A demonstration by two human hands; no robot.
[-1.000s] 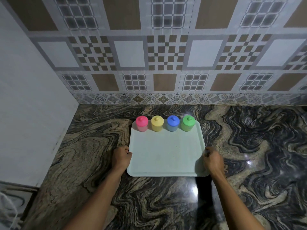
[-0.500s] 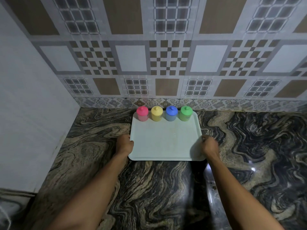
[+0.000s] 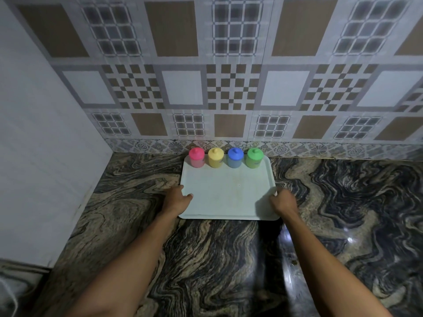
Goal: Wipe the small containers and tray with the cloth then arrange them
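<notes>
A pale white tray (image 3: 229, 193) lies on the marble counter, its far edge close to the tiled wall. Along that far edge stand a pink container (image 3: 196, 157), a yellow container (image 3: 215, 157), a blue container (image 3: 235, 157) and a green container (image 3: 254, 158), each with a lid, in one row. My left hand (image 3: 177, 200) grips the tray's left rim near the front. My right hand (image 3: 283, 200) grips the right rim near the front. No cloth is in view.
The dark swirled marble counter (image 3: 217, 259) stretches toward me and to the right. A plain white wall (image 3: 34, 156) closes off the left side. The patterned tiled wall (image 3: 229, 88) rises right behind the tray.
Both hands have pushed the tray with the containers away from me, up to the tiled wall. The grip on both rims is unchanged.
</notes>
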